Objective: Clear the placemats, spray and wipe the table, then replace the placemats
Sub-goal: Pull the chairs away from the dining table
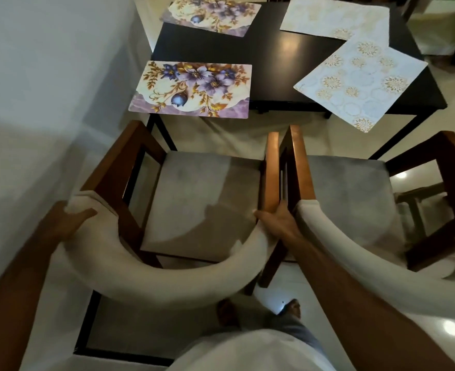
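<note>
Both hands are on the curved cream backrest (151,279) of the left armchair (199,199) right now. The left hand (65,223) grips the backrest's left end, thumb hooked over the top. The right hand (277,223) holds its right end, fingers wrapped around it down by the wooden armrest (271,170).

As for progress, I'd say it's either right at the start or right at the end, and honestly can't tell which. All four placemats sit on the dark table (274,52), well ahead of both hands. The near floral placemat (191,89) is straight ahead of the left hand and hangs a bit over the table's front edge. The far floral placemat (210,17) lies beyond it. The near pale medallion placemat (360,81) is ahead and to the right of the right hand, turned at an angle and also overhanging. The far pale placemat (333,17) sits behind it, touching or slightly overlapping its corner. No spray bottle or cloth in sight anywhere, and I can't read from the shine whether the table's been wiped.

What's in the way: the two armchairs. The second armchair (354,188) stands just right of the right hand, its arm nearly touching the first chair's. Both sit between the person and the table, so reaching the mats means moving past them. White wall (46,76) close on the left hand's side, so not much room there.
</note>
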